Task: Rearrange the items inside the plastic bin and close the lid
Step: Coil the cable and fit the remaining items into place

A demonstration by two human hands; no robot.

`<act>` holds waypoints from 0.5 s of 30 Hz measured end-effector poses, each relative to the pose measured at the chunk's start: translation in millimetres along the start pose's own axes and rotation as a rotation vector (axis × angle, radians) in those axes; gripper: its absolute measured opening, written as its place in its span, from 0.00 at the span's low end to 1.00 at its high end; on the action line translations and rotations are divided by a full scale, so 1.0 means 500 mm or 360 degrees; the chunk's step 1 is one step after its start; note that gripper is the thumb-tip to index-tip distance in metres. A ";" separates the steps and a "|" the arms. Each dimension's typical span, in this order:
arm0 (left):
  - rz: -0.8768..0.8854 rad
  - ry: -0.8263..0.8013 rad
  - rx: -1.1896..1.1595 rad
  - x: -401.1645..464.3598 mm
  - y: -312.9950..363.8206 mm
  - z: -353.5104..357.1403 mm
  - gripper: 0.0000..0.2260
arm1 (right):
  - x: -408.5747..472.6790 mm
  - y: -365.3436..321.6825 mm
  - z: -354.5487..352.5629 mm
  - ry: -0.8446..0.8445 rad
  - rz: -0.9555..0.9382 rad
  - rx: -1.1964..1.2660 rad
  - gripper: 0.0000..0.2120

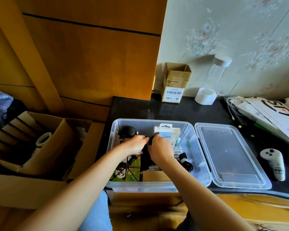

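Both my hands are down in the clear plastic bin (114, 130), which sits on the dark surface (173, 110); my left hand (135, 145) and right hand (160, 150) each have a curled grip pinching a black item (149, 142) between them, can't really tell what it is; panda box (126, 169) is at the bin's near left, Q88 box (166, 135) at the back, coiled black cable (185, 161) to the right; lid (230, 155) is off, lying flat just right of the bin.
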State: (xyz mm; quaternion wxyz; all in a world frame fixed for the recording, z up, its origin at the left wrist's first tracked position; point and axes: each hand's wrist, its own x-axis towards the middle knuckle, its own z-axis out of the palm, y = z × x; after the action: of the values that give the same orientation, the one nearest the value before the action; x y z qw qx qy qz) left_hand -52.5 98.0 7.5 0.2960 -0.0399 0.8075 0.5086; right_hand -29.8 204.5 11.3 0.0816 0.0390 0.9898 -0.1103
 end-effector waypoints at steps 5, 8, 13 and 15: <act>-0.0032 -0.0110 0.0176 0.004 0.011 0.004 0.19 | 0.010 0.013 -0.004 -0.0068 -0.0116 0.0191 0.17; -0.0068 -0.0240 0.0145 0.012 0.011 0.005 0.16 | 0.011 0.026 -0.014 -0.0193 -0.0259 0.0159 0.19; -0.0111 -0.0292 0.0051 0.016 0.011 0.006 0.26 | 0.001 0.049 -0.017 -0.0232 -0.0288 -0.0134 0.13; -0.0113 -0.0232 0.0077 0.021 0.007 0.010 0.28 | -0.001 0.048 -0.011 -0.0219 -0.0262 -0.0177 0.10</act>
State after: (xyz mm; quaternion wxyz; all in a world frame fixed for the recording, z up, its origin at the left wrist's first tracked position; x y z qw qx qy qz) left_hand -60.1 106.3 3.6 0.3729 -0.0242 0.7939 0.4796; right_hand -27.7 229.1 11.7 0.1420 -0.0545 0.9863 -0.0641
